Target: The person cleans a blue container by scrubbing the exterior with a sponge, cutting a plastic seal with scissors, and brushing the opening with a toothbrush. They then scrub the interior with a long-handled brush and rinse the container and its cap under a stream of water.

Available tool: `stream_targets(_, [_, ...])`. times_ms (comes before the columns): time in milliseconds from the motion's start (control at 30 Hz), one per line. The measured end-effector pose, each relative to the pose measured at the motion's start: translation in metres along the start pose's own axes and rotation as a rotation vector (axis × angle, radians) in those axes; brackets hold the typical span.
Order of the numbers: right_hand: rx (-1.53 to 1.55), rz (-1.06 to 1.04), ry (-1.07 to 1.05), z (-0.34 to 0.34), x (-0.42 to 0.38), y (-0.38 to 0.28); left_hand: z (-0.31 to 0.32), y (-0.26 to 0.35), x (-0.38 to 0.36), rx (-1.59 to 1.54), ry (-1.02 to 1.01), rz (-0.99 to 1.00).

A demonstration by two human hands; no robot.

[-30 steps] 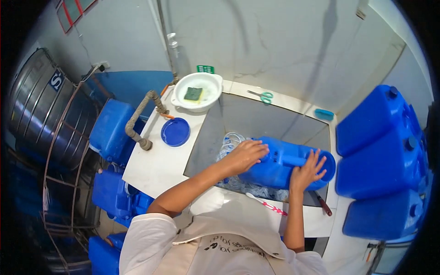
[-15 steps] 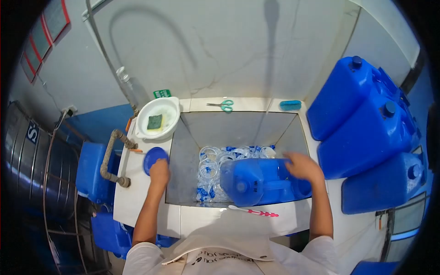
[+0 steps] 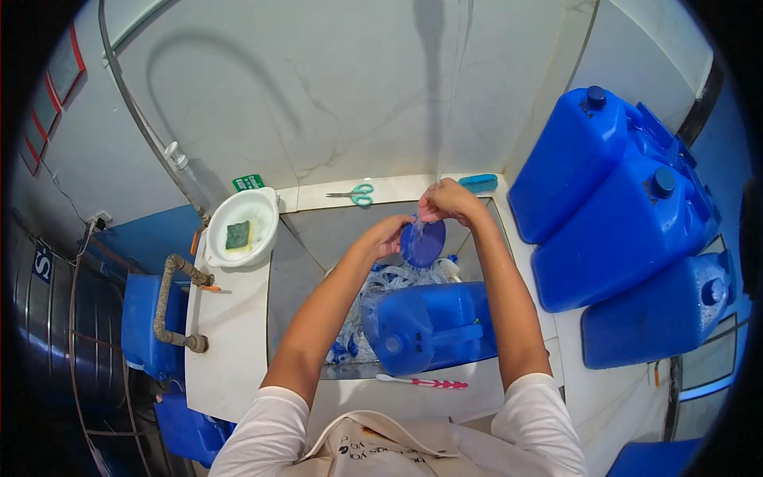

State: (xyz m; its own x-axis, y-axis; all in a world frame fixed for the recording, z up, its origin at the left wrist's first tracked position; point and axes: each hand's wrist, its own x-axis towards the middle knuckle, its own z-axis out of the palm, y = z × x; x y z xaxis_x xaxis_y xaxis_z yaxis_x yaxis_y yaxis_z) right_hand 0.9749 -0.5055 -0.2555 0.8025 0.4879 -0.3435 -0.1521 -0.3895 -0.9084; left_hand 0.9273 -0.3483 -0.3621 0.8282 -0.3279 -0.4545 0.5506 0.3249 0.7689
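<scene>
Over the far part of the sink [image 3: 298, 238], my left hand [image 3: 389, 237] grips a round blue lid [image 3: 423, 242] by its left edge. My right hand [image 3: 445, 203] is at the lid's top, fingers bent together in the thin stream of water; what they hold, if anything, is hidden. Beneath both forearms a blue jug [image 3: 405, 330] lies on its side in the sink. Clear rings and small blue pieces [image 3: 342, 350] fill the bottom around it.
A white basin [image 3: 218, 254] with a green and yellow sponge [image 3: 238, 235] stands at the left. Scissors [image 3: 362, 195] and a blue brush [image 3: 478, 184] lie on the back ledge. A pink and white brush [image 3: 429, 383] lies in front. Large blue jugs [image 3: 568, 167] stand right.
My left hand has carried the blue lid from the left counter to the water stream. My right hand has left the jug and come beside the lid. The view has shifted slightly.
</scene>
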Motion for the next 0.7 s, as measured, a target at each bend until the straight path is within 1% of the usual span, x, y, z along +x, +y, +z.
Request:
stream_targets(133, [-0.047,-0.03,0.001,0.004,0.001,-0.001,0.016,0.008,-0.003,0.003,-0.051,-0.007])
stream_targets(200, [0.086,-0.006,0.058,0.005,-0.003,-0.003,0.02,0.011,-0.005,0.149,-0.031,0.036])
stream_targets(233, [0.087,-0.004,0.058,0.004,-0.002,-0.002,0.02,0.012,-0.005,0.148,-0.03,0.034])
stream_targets(300, [0.015,-0.051,0.03,-0.002,0.001,-0.001,0.02,0.012,-0.003,0.495,0.107,0.118])
stream_targets(333, [0.012,-0.053,0.028,-0.004,0.002,-0.001,0.019,0.01,-0.004,0.493,0.108,0.121])
stream_targets(400, [0.049,-0.123,0.023,-0.006,0.002,-0.001,0.021,0.001,-0.012,1.24,0.164,0.653])
stream_targets(433, [0.048,-0.123,0.022,-0.006,-0.001,0.0,0.023,-0.003,-0.017,1.474,0.262,0.604])
stream_targets(467, [-0.208,-0.216,0.0,-0.007,-0.006,0.001,0.023,-0.006,-0.023,1.475,0.262,0.607])
stream_targets(500, [-0.464,-0.308,-0.019,-0.006,-0.011,0.002,0.015,-0.01,-0.026,1.584,0.286,0.82])
stream_targets(533, [-0.465,-0.311,-0.016,-0.005,-0.011,0.015,0.009,-0.011,-0.031,1.684,0.31,1.037])
stream_targets(567, [-0.757,-0.543,0.056,0.002,-0.014,0.034,0.006,-0.012,-0.034,1.685,0.312,1.04])
stream_targets(600, [-1.048,-0.776,0.131,0.007,-0.015,0.05,0.003,-0.012,-0.039,1.656,0.305,1.115])
stream_targets(633, [-1.051,-0.781,0.132,0.011,-0.018,0.06,0.003,-0.011,-0.042,1.624,0.3,1.193])
stream_targets(667, [-1.102,-0.866,0.149,0.013,-0.021,0.069,0.005,-0.012,-0.045,1.625,0.305,1.197])
stream_targets(700, [-1.153,-0.952,0.167,0.014,-0.025,0.074,0.01,-0.011,-0.05,1.601,0.36,1.22])
